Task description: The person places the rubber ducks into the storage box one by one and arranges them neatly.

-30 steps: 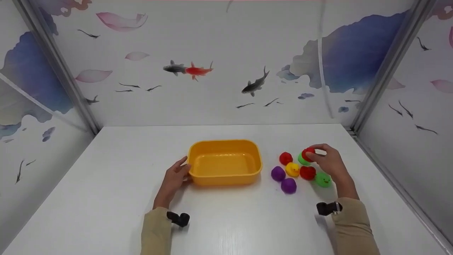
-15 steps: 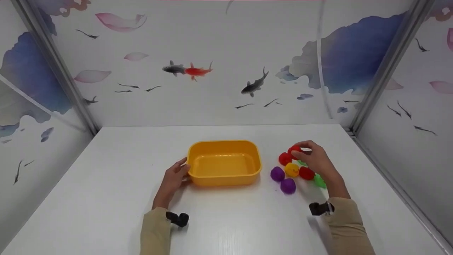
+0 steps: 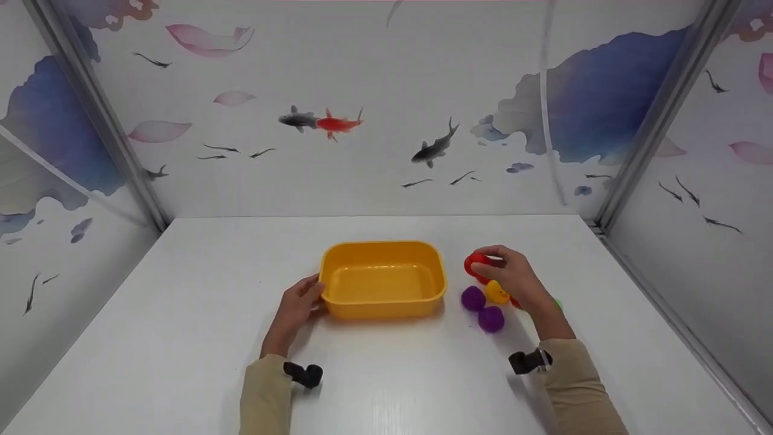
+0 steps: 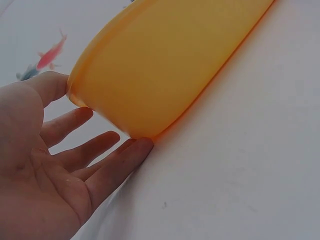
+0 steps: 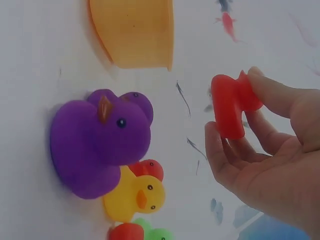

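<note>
Beside the left end of a yellow plastic basin (image 3: 383,310), my left hand (image 3: 299,302) rests its fingertips on the outer wall. In the left wrist view its fingers are spread and fairly straight, with the thumb at the rim. My right hand (image 3: 516,278) pinches a small red rubber duck (image 5: 230,105) between thumb and fingers, lifted above the other ducks, right of the basin. Below it are two purple ducks (image 3: 491,319) and a yellow duck (image 3: 496,292). Another red duck (image 5: 152,169) and a green duck (image 5: 161,235) show behind them in the right wrist view.
A white table (image 3: 386,380) bears the basin and ducks. Walls (image 3: 386,60) printed with fish and petals enclose its back and sides, with metal posts (image 3: 652,115) at the corners. The basin's inside shows nothing in it.
My right hand has carried the red duck leftward, from over the green duck to over the other red duck, nearer the basin. The left hand and the basin have stayed put.
</note>
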The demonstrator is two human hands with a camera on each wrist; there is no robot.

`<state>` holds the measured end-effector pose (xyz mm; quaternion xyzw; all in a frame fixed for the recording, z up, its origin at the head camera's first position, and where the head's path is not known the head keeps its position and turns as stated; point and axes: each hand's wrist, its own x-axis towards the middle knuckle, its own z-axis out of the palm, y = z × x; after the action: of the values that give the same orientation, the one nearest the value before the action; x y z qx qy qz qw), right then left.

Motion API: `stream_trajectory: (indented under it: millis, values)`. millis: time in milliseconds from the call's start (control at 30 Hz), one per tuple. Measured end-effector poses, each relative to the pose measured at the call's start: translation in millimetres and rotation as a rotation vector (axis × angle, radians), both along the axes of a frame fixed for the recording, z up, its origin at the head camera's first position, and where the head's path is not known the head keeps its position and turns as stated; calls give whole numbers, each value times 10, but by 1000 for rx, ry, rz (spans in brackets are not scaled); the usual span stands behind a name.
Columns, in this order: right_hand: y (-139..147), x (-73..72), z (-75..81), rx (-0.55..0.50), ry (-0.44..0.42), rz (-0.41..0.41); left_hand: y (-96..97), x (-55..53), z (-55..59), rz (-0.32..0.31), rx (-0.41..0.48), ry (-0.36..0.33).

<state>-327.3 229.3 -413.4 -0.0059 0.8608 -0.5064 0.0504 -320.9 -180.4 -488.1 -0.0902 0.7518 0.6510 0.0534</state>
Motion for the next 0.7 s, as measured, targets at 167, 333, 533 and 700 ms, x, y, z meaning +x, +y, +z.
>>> stream_trajectory:
  millis: [167, 333, 533, 700]
  values:
    - [-87, 17, -41, -55, 26, 48, -8, 26, -5, 2, 17, 14]
    - [-150, 30, -55, -71, 23, 68, 4, 44, 6, -5, 3, 16]
    - [-205, 35, -62, -87, 28, 82, 9, 39, 3, -4, 2, 34]
    - [-280, 29, -73, -104, 6, 81, 0, 44, -20, -2, -2, 35]
